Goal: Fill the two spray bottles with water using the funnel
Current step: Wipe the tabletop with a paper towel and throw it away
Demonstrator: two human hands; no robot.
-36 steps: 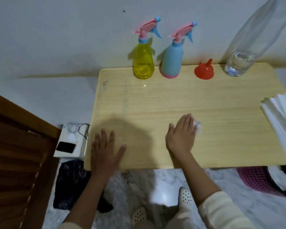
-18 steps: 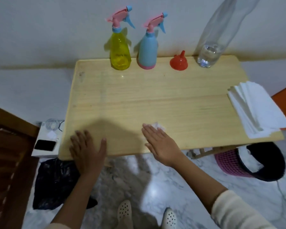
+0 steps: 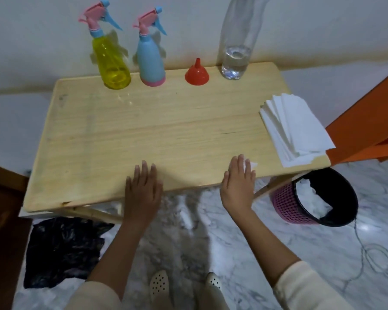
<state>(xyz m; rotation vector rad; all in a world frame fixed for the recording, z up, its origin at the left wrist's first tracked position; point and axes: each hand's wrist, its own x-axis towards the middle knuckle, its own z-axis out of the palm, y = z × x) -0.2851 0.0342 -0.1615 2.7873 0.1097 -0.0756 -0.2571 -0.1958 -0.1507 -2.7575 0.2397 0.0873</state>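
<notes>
At desk (image 3: 166, 130) near edge: left hand (image 3: 142, 193) flat, fingers (image 3: 145, 170) slightly spread; right hand (image 3: 238, 186) fingers (image 3: 239, 163) together on tissue (image 3: 253, 164); funnel (image 3: 197, 73) far edge.

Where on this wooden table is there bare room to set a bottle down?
The table is bare across its middle and left side, bordered by the back row (yellow spray bottle, blue spray bottle, funnel, water bottle), the tissue stack at right, and the left hand and right hand in front. Crowded: back edge, right front corner.
</notes>
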